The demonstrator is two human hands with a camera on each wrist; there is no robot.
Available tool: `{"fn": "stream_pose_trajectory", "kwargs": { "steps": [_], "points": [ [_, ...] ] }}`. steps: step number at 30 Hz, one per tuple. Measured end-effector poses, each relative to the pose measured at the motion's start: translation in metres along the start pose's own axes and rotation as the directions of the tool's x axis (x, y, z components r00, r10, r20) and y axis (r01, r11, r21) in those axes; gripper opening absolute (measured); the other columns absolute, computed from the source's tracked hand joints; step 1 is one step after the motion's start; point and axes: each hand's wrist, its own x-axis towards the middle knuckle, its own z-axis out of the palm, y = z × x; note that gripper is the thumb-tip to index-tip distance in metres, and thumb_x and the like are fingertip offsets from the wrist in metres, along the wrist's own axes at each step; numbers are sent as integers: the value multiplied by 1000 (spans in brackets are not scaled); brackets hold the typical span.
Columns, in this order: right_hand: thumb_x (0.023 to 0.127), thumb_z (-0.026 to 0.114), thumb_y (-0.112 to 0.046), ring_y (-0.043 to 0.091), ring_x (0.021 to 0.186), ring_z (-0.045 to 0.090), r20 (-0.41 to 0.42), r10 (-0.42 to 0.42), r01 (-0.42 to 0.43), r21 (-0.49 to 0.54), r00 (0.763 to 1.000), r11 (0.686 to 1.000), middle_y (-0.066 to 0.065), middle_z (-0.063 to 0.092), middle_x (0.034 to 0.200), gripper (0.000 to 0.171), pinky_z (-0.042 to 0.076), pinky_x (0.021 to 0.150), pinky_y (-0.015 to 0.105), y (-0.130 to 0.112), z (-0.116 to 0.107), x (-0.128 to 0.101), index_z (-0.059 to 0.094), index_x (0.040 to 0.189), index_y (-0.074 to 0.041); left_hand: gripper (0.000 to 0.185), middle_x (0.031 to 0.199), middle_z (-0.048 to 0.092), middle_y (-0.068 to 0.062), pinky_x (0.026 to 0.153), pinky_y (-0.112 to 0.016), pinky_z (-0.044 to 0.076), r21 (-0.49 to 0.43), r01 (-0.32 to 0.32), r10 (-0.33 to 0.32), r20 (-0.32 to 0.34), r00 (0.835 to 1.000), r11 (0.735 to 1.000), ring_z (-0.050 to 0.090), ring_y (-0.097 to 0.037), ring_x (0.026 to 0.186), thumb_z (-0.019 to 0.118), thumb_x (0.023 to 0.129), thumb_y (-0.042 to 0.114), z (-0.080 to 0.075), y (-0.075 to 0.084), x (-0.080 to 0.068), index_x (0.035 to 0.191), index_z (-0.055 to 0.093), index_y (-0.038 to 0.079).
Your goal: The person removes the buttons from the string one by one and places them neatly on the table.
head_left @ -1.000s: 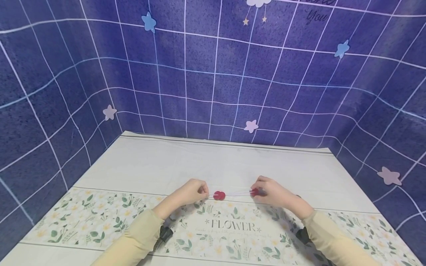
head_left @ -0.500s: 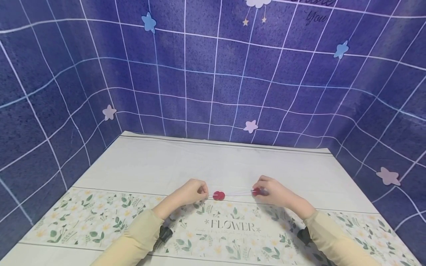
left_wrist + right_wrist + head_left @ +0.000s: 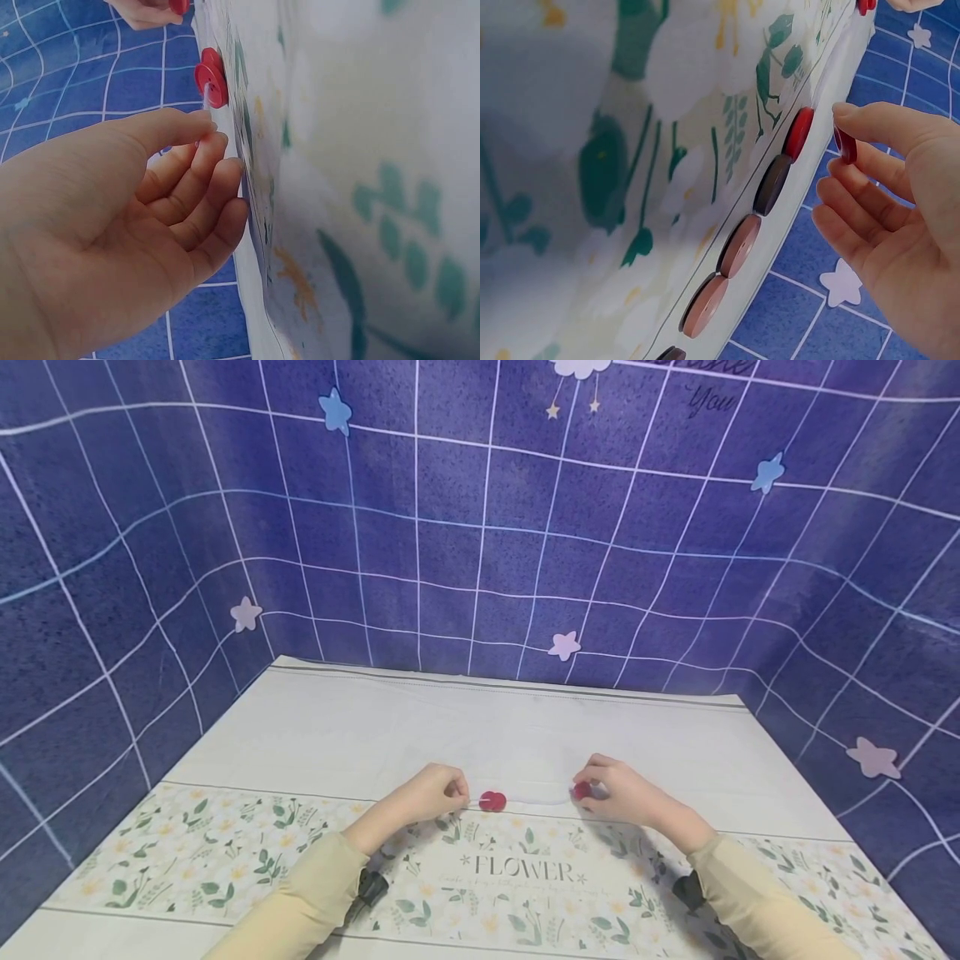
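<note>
Thumb and fingertips of my left hand (image 3: 429,790) pinch a thin white string (image 3: 207,97) close above the table. Just beyond them, two overlapping red buttons (image 3: 492,802) lie on the tabletop with the string at the upper one. From there the string runs rightward, thin and slightly curved, toward my right hand (image 3: 621,789). That hand holds another red button (image 3: 845,145) on edge between thumb and finger. Beside its fingers in the right wrist view, one more red button (image 3: 800,135) rests on the cloth.
The right wrist view has a row of buttons on the table: a dark brown button (image 3: 772,184), pink buttons (image 3: 739,246) and another dark button (image 3: 672,354). A white tablecloth (image 3: 360,714) with a flower band covers the table. Blue gridded fabric (image 3: 450,552) encloses the back and sides.
My right hand has drifted slightly right with its red button. The string beside it, straighter before, now curves a little. My left hand and the two overlapping buttons stay almost in place.
</note>
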Motion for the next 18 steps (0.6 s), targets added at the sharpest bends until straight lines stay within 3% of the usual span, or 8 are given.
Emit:
{"fn": "stream_pose_trajectory", "kwargs": {
  "steps": [18],
  "points": [
    [76,71,-9,15,80,58,-24,11,-11,-5,1000,1000,2,59,89,26,52,76,31,2,-2,-5,67,100,-1,6,68,56,6,66,-24,46,-5,0,0,3,1000,1000,51,-8,65,65,84,12,0,1,-1,78,62,13]
  ]
}}
